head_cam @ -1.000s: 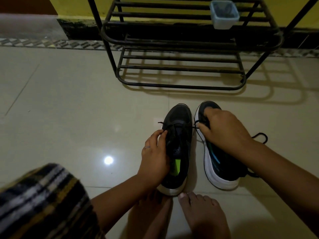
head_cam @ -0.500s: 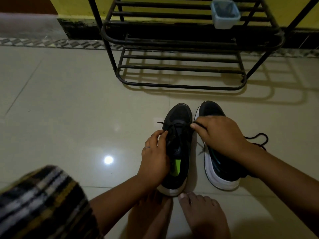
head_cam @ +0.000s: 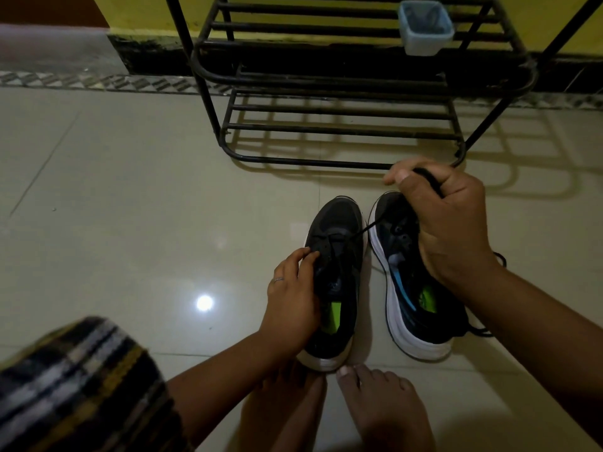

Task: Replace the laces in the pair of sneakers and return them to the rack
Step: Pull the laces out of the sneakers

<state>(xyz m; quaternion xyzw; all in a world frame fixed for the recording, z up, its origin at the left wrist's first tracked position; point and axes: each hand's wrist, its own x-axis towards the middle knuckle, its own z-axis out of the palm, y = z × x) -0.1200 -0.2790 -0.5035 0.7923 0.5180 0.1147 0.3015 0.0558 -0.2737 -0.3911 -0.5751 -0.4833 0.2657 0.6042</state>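
Two black sneakers with white soles stand side by side on the tiled floor. My left hand (head_cam: 293, 298) grips the left sneaker (head_cam: 339, 236) at its tongue and collar. Raised above the right sneaker (head_cam: 411, 305), my right hand (head_cam: 447, 223) grips a black lace (head_cam: 368, 228). The lace runs taut from my fist down to the left sneaker's eyelets. A second black lace (head_cam: 479, 331) lies loose on the floor beside the right sneaker. The black metal shoe rack (head_cam: 326, 132) stands just beyond the sneakers.
A pale blue plastic tub (head_cam: 424, 27) sits on an upper rack shelf. My bare feet (head_cam: 381, 409) are at the sneakers' heels. A plaid-clad knee (head_cam: 81, 380) fills the lower left. A yellow wall with a dark skirting lies behind the rack.
My right hand has lifted up and away toward the rack, pulling the black lace taut out of the left sneaker. My left hand stays on that sneaker.
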